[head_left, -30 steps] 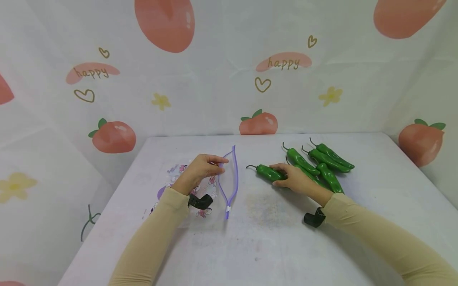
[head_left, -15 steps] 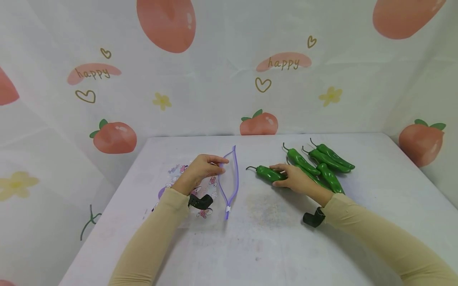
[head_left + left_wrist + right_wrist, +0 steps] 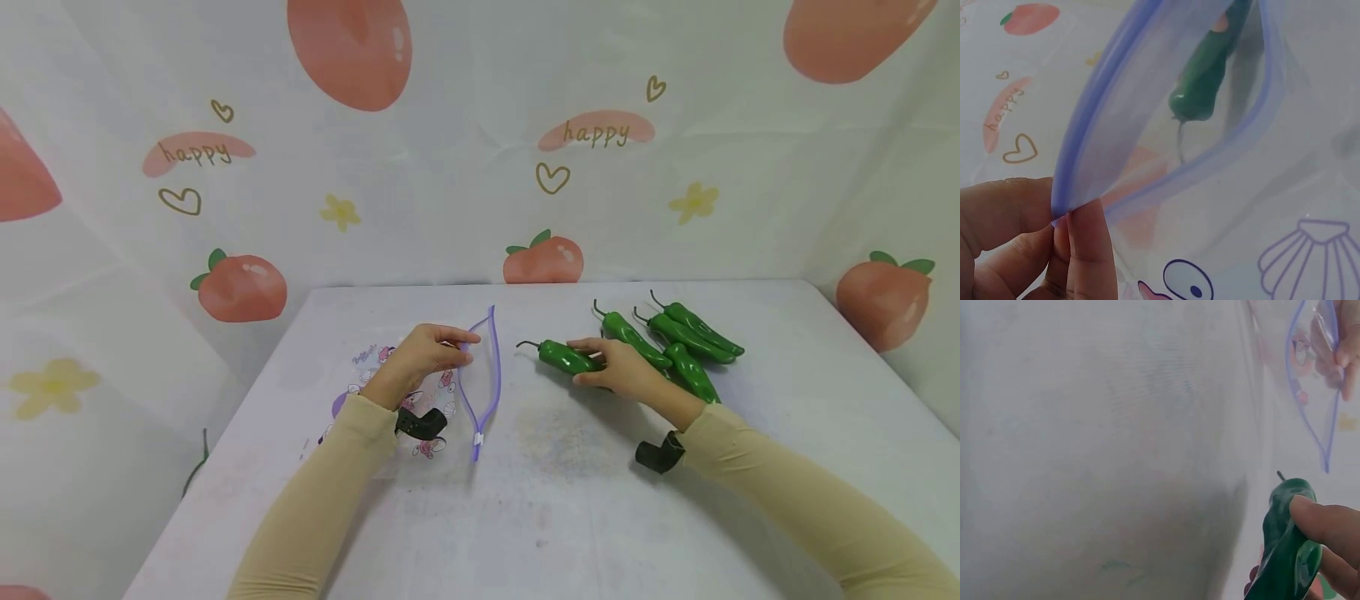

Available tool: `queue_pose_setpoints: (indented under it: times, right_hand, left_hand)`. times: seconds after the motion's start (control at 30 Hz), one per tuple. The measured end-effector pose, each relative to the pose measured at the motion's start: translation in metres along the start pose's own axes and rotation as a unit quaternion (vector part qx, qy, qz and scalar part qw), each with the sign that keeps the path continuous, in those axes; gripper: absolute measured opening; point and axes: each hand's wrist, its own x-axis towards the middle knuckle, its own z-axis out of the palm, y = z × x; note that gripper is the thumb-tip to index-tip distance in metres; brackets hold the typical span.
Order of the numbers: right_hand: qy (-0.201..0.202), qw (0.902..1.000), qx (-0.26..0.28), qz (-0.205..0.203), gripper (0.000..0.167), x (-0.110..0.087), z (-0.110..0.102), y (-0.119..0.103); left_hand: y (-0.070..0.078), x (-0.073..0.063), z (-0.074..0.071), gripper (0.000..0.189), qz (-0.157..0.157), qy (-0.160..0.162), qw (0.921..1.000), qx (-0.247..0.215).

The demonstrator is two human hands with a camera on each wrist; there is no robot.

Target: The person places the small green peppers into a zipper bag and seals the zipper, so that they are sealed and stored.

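Note:
My left hand (image 3: 423,360) pinches the rim of a clear zip bag (image 3: 429,447) with purple edging and printed cartoon figures. The bag's mouth gapes toward the right, and its white slider (image 3: 478,438) sits near the front end. In the left wrist view, thumb and fingers (image 3: 1091,250) grip one end of the purple rim (image 3: 1088,134). My right hand (image 3: 622,372) holds a green pepper (image 3: 564,357), stem pointing left toward the bag mouth. Seen from the right wrist, the thumb (image 3: 1325,522) lies across the pepper (image 3: 1279,550); its far end runs out of that frame.
Several more green peppers (image 3: 692,337) lie in a loose pile behind and right of my right hand. The white table (image 3: 540,517) meets a cloth backdrop (image 3: 435,183) with peach prints at its far edge. A black wrist camera (image 3: 660,455) is strapped on each wrist.
Over the last half second the right hand and its pepper have risen slightly. The left hand and the bag have stayed put.

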Motion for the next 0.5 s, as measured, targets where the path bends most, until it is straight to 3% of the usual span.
queue_pose_setpoints:
  times: [0.5]
  right_hand:
    - [0.015, 0.9998, 0.011, 0.001, 0.058, 0.001, -0.013, -0.008]
  left_hand:
    - [0.000, 0.001, -0.001, 0.037, 0.001, -0.004, 1.0000, -0.005]
